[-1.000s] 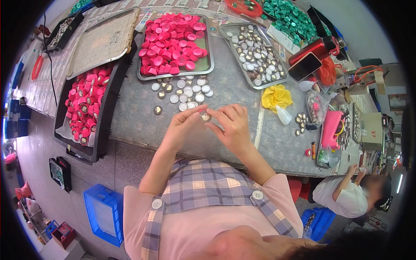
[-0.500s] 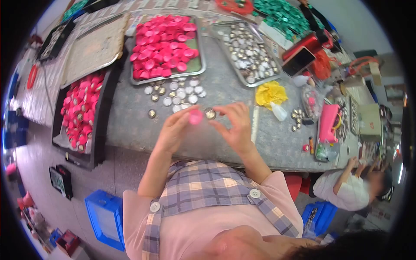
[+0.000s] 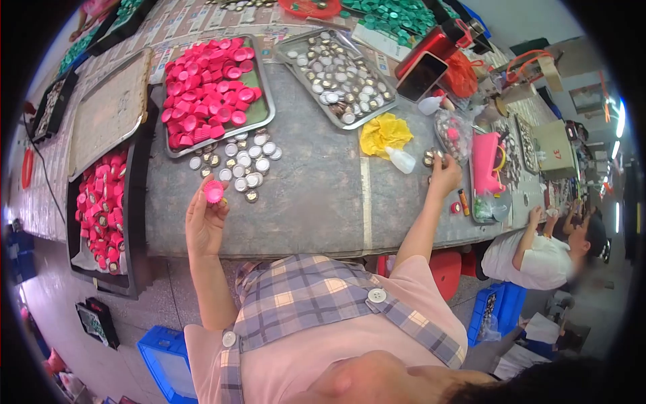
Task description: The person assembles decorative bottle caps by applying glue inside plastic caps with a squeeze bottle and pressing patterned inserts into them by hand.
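Note:
My left hand (image 3: 207, 225) is raised over the table's front edge, its fingers closed on a pink fluted cap (image 3: 214, 192) whose hollow side shows. Just beyond it, round white and metallic discs (image 3: 243, 161) lie loose on the grey tabletop. My right hand (image 3: 445, 176) reaches out to the right, fingertips drawn together at a small group of metallic discs (image 3: 428, 158). What sits between those fingertips is too small to make out, and the hand partly hides the group.
A metal tray (image 3: 271, 111) holds pink caps; another tray (image 3: 393, 101) holds discs. At left stands a black crate (image 3: 138, 222) of pink caps. A yellow cloth (image 3: 385, 135), white bottle (image 3: 402, 160) and phone (image 3: 422, 75) lie toward the right. A co-worker (image 3: 531, 252) sits at far right.
My hands have moved apart: the left went left with the pink cap, and the right went from beside it, where it held a metallic disc, to the group at right. The view has shifted.

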Motion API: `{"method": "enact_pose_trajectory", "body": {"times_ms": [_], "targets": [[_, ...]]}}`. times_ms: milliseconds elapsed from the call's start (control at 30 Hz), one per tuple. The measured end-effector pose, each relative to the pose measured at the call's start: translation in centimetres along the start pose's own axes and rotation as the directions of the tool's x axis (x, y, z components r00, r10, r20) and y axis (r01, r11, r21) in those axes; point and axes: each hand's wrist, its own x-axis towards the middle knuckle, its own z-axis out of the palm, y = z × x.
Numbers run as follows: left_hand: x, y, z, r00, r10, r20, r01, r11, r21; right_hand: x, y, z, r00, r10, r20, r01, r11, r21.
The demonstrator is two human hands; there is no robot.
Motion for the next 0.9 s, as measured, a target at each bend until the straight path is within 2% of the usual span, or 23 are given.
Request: {"method": "enact_pose_trajectory", "body": {"times_ms": [67,133,200,233,267,300,367,500,567,700,767,800,867,900], "targets": [[0.0,0.2,-0.1,1.0,0.014,-0.023,-0.014,1.0,0.001,-0.5,-1.0,0.5,0.979,-0.046,-0.2,0.039,0.998,-0.043],[0.2,0.2,-0.1,1.0,0.008,-0.003,-0.008,1.0,-0.01,-1.3,-5.6,-1.0,0.982,-0.082,-0.172,0.091,0.995,0.042],[0.3,0.1,-0.2,1.0,0.024,-0.004,-0.024,1.0,-0.019,-2.9,-10.3,-1.7,0.964,-0.247,0.099,0.167,0.85,0.499],[0.3,0.1,-0.1,1.0,0.018,0.004,-0.018,0.999,-0.031,-4.7,-13.1,-1.5,0.93,-0.33,0.159,0.151,0.742,0.653],[0.3,0.1,0.0,1.0,0.011,0.012,-0.011,0.999,-0.045,-6.6,-15.6,-1.8,0.845,-0.451,0.285,0.094,0.651,0.753],[0.2,0.1,0.2,1.0,0.01,0.0,-0.01,0.999,-0.054,-8.4,-17.5,-1.7,0.685,-0.683,0.254,0.24,0.541,0.806],[0.0,0.4,0.3,1.0,0.017,-0.011,-0.017,0.998,-0.059,-10.8,-21.4,-1.8,0.472,-0.857,0.205,0.305,0.377,0.874],[-0.3,0.7,-0.1,1.0,0.023,0.002,-0.023,0.999,-0.046,-12.7,-25.1,-0.8,0.426,-0.892,0.151,0.375,0.326,0.868],[-0.4,0.9,-0.1,0.999,0.029,-0.012,-0.03,0.998,-0.058,-13.1,-25.6,0.2,0.383,-0.918,0.106,0.501,0.303,0.81],[-0.2,0.6,-0.1,0.999,0.024,-0.038,-0.026,0.998,-0.059,-13.3,-25.4,0.7,0.416,-0.904,0.102,0.492,0.318,0.81],[-0.1,0.5,-0.1,0.999,0.013,-0.029,-0.015,0.998,-0.065,-13.2,-25.2,0.7,0.49,-0.871,-0.005,0.497,0.275,0.823],[-0.1,0.5,0.0,1.0,0.005,-0.017,-0.006,0.998,-0.068,-13.0,-25.0,0.6,0.49,-0.872,-0.004,0.498,0.276,0.822],[-0.1,0.5,0.0,1.0,0.006,-0.015,-0.007,0.998,-0.07,-12.3,-24.8,0.2,0.606,-0.794,0.046,0.396,0.351,0.848],[-0.1,0.6,0.1,1.0,0.007,-0.014,-0.008,0.998,-0.07,-11.6,-24.3,-0.2,0.605,-0.795,0.046,0.396,0.351,0.849]]}}
